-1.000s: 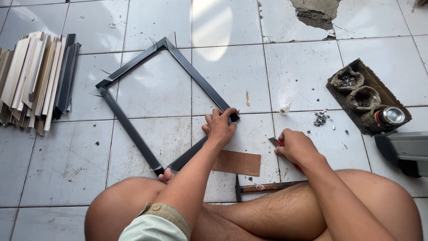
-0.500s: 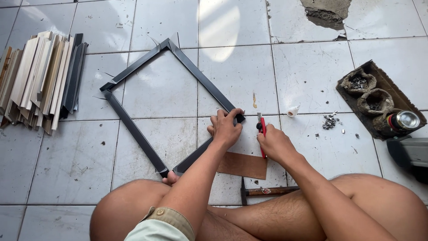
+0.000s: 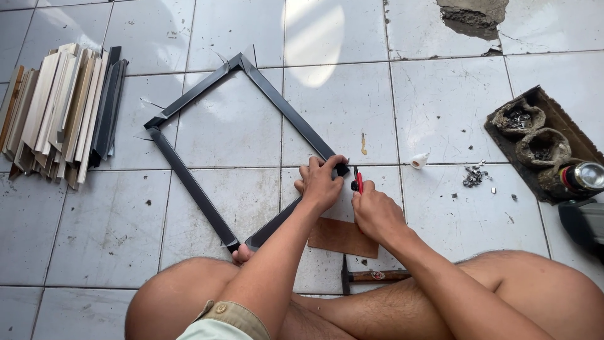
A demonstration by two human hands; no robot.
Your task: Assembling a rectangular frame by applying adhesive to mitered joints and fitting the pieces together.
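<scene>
A black rectangular frame [image 3: 189, 182] lies flat on the white tiled floor, set like a diamond. My left hand [image 3: 321, 182] presses down on its right corner. My right hand [image 3: 376, 214] grips a small red-handled tool [image 3: 358, 181], its tip held against that same corner. Both hands are close together, almost touching. A toe [image 3: 242, 254] rests against the frame's near corner.
A brown board piece [image 3: 343, 237] and a hammer [image 3: 371, 276] lie by my legs. A stack of wood and dark moulding strips [image 3: 60, 110] sits far left. At right are a tray with small sacks of fasteners [image 3: 535, 141], a can [image 3: 584, 176], loose metal bits [image 3: 473, 176] and a white cap [image 3: 419, 160].
My right hand brought the red tool leftward from the floor near the loose bits up to the frame's right corner. My left hand stayed on that corner.
</scene>
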